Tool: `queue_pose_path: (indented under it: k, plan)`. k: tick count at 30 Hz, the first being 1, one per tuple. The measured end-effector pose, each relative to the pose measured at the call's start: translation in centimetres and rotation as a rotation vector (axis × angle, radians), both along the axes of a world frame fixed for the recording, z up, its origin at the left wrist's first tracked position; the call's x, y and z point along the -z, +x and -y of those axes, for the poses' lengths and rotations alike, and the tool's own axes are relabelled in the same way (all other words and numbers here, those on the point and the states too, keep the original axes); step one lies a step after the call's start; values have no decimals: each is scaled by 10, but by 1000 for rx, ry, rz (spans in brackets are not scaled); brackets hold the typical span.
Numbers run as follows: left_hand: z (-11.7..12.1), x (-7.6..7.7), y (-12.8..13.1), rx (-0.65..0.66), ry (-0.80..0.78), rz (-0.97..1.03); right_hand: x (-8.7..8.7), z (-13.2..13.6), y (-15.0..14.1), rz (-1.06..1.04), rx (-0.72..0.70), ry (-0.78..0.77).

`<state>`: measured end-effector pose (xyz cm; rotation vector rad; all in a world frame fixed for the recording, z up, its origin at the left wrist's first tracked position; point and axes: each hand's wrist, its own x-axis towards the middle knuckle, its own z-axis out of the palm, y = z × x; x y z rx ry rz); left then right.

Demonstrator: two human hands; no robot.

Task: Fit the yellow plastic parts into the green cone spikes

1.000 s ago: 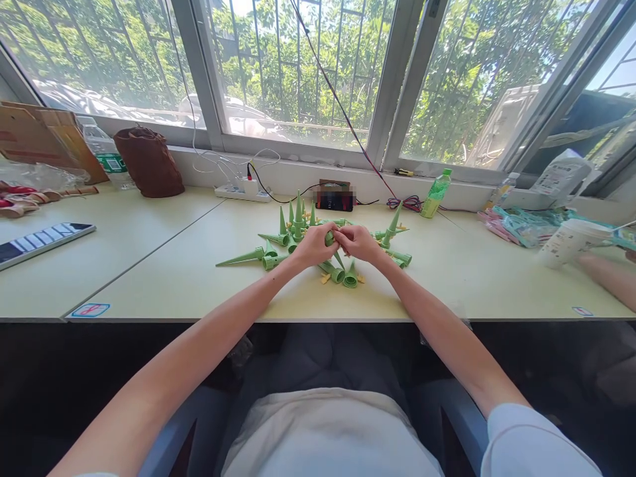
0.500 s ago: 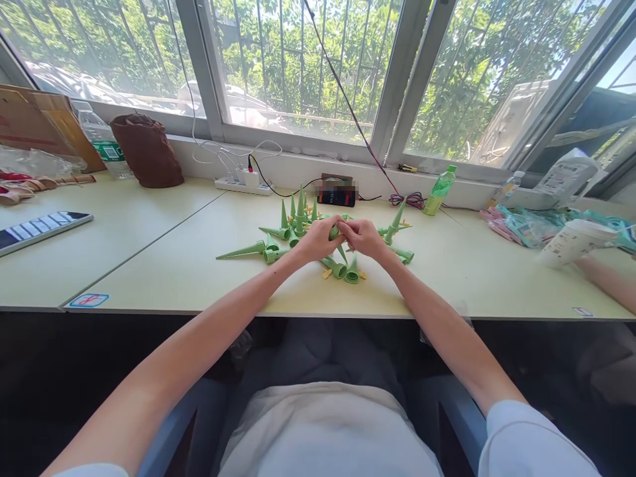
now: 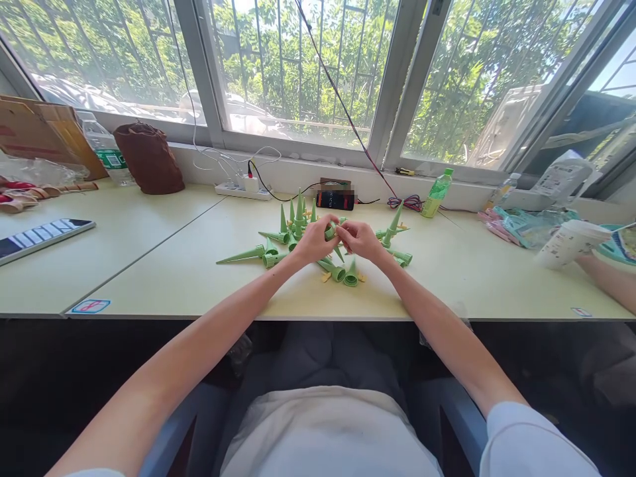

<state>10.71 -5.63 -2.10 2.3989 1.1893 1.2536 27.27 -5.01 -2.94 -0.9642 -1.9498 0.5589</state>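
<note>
My left hand (image 3: 317, 240) is closed around a green plastic cone (image 3: 330, 232), with the cone's wide end facing up. My right hand (image 3: 360, 240) meets it there, thumb and fingers pinched at the rim; something small and yellowish seems to sit between the fingertips, too small to name. Around and below both hands lie several more green cones, among them a long cone (image 3: 241, 255) pointing left, a cone on its side (image 3: 338, 272) and one with its open end toward me (image 3: 350, 277). Small yellow pieces (image 3: 326, 277) lie among them.
Behind the cones a phone (image 3: 336, 200) leans near a power strip (image 3: 243, 191). A green bottle (image 3: 437, 193) stands right of them. Leftward are a brown bag (image 3: 149, 159) and a tablet-like device (image 3: 44, 240). Another person's arm (image 3: 609, 281) rests by a white cup (image 3: 573, 244).
Both hands stay together at the same cone, while my right fingertips have shifted slightly at its rim. The camera has tilted a little. At far right, a teal item now shows beside the cup.
</note>
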Motion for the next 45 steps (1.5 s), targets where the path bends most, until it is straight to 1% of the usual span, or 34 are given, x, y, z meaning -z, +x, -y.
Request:
queue_pose_path:
  k: [5,11,18,21,26,33,37,41,45]
  plan:
    - [-1,3,1,30,13,9,0,-1,2,47,11,22]
    - [-1,4,0,83,5,26,0,0,2,64,24,14]
    - [-2,2,0,19,-15,57,1,0,-1,-6,-14,2]
    - [-1,3,0,-1,-12,53,0,0,0,-5,-23,1]
    - [-2,5,0,30,-16,40,1,-1,1,48,-7,3]
    - [-1,4,-1,75,-29,42,3,-2,1,44,-10,-22]
    - [-2,3,-1,53,-13,44,5,-2,-1,-13,-33,-21]
    - [-3,3,-1,18,-17,65,5,-3,-1,-74,-94,-47]
    - [-2,4,-1,10,-29,53,6,-5,0,-70,-106,-63]
